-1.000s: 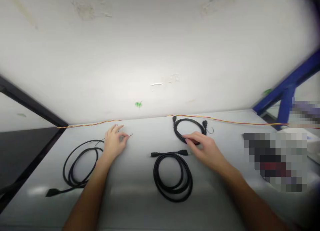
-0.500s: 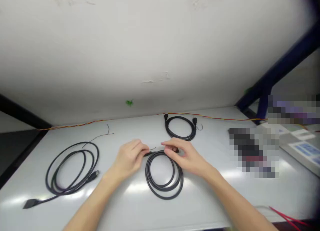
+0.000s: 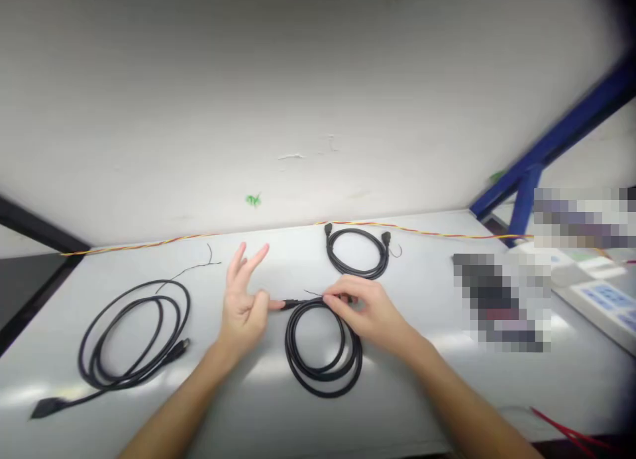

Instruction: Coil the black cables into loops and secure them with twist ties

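Observation:
A coiled black cable (image 3: 322,373) lies at the table's middle, its slim black plug (image 3: 293,305) pointing left. My right hand (image 3: 365,310) pinches the top of this coil near a thin wire end. My left hand (image 3: 242,306) stands just left of the plug, fingers spread, with one fingertip close to or touching it. A smaller black cable coil (image 3: 356,260) with a connector at each end lies behind them. Further left rests a larger black cable coil (image 3: 134,333), with a flat black plug (image 3: 50,407) and a thin dark wire (image 3: 191,267).
A twisted red-and-yellow wire (image 3: 422,232) runs along the far edge of the white table (image 3: 248,412). A blue metal frame (image 3: 551,138) stands at the right, near a blurred object (image 3: 501,300) and a pale panel (image 3: 603,300). A red wire (image 3: 566,429) crosses the lower right.
My left hand has drawn back from the plug and spread its fingers. My right hand stays on the middle coil, and the view has shifted slightly.

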Demonstrator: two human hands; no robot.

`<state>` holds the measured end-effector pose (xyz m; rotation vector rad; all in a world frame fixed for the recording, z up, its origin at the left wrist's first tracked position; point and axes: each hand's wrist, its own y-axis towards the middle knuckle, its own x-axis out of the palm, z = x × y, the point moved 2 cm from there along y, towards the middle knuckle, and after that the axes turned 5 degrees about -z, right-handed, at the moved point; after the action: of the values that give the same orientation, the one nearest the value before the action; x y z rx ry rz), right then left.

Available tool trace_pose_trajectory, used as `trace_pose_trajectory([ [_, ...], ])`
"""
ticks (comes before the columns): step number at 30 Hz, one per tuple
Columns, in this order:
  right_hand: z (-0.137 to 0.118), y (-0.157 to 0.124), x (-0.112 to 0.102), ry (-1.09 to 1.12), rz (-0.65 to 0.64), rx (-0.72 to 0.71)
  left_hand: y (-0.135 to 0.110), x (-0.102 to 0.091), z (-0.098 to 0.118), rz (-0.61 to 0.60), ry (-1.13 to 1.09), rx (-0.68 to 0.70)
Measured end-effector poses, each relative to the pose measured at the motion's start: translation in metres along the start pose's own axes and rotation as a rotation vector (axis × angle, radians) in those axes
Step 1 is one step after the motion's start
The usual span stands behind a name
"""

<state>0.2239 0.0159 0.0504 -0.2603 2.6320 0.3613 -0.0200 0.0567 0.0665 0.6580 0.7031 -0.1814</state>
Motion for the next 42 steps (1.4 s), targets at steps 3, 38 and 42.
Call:
trace_pose_trajectory([
  [3,0.001,0.0,-0.003,-0.005,0.035,0.02,0.0,0.001,-0.007,0.061,0.035,-0.044],
  [38,-0.004,-0.01,0.001,-0.324,-0.172,0.061,0.001,0.055,0.01,-0.464,0.244,0.155],
  [42,-0.007,-0.01,0.005,-0.428,-0.135,0.064,0.001,0.06,0.012,-0.517,0.231,0.152],
])
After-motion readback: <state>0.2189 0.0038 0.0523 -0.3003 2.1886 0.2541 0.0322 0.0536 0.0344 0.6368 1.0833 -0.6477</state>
